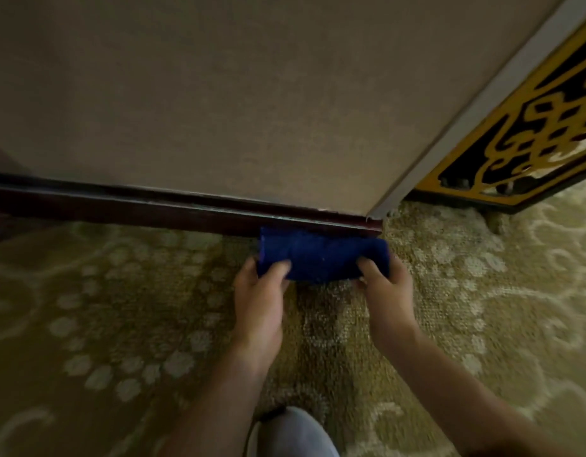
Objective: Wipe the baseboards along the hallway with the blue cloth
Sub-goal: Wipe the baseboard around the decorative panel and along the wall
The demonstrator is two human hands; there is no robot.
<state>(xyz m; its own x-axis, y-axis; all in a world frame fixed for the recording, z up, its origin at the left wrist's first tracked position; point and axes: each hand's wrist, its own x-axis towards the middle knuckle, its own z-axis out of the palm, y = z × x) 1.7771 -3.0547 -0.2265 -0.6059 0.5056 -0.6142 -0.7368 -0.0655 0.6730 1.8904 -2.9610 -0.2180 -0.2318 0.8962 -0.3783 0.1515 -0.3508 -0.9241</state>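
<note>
A grey knee is closest, low over the patterned carpet. Past it, the left hand and right hand each hold an end of the blue cloth with curled fingers. The cloth touches the dark baseboard, near the wall's corner.

No legible text, label, brand, number or sign appears in the head view. The black-and-gold panel at the right edge carries ornamental interlaced gold strokes; whether they form script cannot be determined, and no character can be read. The carpet carries only a pale floral pattern, with no lettering.
</note>
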